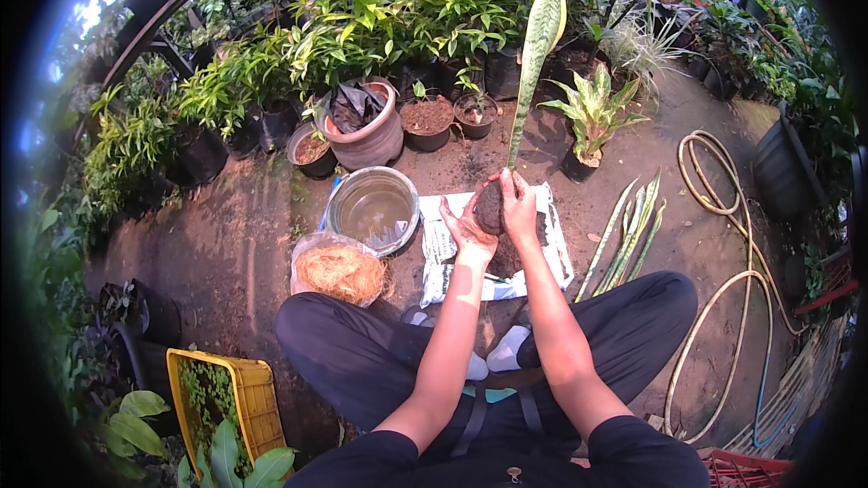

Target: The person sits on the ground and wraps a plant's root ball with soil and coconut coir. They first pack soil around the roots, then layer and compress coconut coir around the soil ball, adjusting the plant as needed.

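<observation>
A ball of dark soil (489, 209) is held between my two hands, above a white printed plastic sack (441, 230) spread on the ground. My left hand (472, 227) cups it from the left and below, palm up. My right hand (517, 207) presses on its right side, with thumb and fingers at the base of a tall snake plant leaf (532, 47) that stands upright out of it. Loose dark soil (505, 257) lies on the sack under my hands. More snake plant leaves (627, 237) lie on the ground to the right.
A round basin of water (373, 210) and a plastic bag of brown fibre (339, 274) stand left of the sack. Beyond are a large clay-coloured pot (363, 129), small soil-filled pots (427, 118) and a potted variegated plant (591, 115). A hose (749, 244) coils at right; a yellow crate (254, 400) stands lower left.
</observation>
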{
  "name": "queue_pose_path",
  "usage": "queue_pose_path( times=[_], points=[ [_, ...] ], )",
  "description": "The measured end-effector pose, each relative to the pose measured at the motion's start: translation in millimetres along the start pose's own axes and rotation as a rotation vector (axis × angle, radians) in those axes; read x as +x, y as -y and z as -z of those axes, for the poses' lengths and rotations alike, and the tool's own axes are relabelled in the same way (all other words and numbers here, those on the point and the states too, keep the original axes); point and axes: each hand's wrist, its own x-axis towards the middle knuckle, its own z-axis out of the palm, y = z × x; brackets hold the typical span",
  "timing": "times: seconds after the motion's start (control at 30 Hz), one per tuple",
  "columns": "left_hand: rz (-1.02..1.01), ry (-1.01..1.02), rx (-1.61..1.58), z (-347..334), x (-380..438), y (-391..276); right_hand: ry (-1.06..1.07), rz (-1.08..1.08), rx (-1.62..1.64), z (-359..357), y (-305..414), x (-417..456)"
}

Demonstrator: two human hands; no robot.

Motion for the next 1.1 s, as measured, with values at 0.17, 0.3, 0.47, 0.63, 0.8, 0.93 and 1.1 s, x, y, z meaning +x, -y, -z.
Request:
queue_pose_path(
  times=[0.17,0.3,0.47,0.63,0.8,0.93,1.1],
  points=[
    [-0.322,0.323,0.299,11.0,4.3,12.6,-0.020,-0.113,0.121,1.0,7.2,9.5],
    [-0.637,0.518,0.483,24.7,18.6,22.1,-0.080,-0.122,0.085,-1.5,13.4,13.8],
    [-0.555,0.508,0.461,22.8,12.0,20.7,-0.091,-0.144,0.004,-3.5,29.0,9.9],
    [-0.570,0.489,0.433,19.3,8.8,24.8,-0.090,-0.136,0.055,-3.0,26.8,10.8],
    [-0.395,0.156,0.258,-8.2,-2.4,21.5,-0.111,-0.082,-0.139,-7.4,30.2,2.3],
    [-0.280,0.169,0.203,6.0,18.8,15.5,-0.099,-0.160,-0.387,-15.5,45.4,-6.3],
    [-0.105,0.048,0.128,8.7,15.7,-3.4,0.089,0.040,-0.418,-9.2,39.8,-5.3]
  ],
)
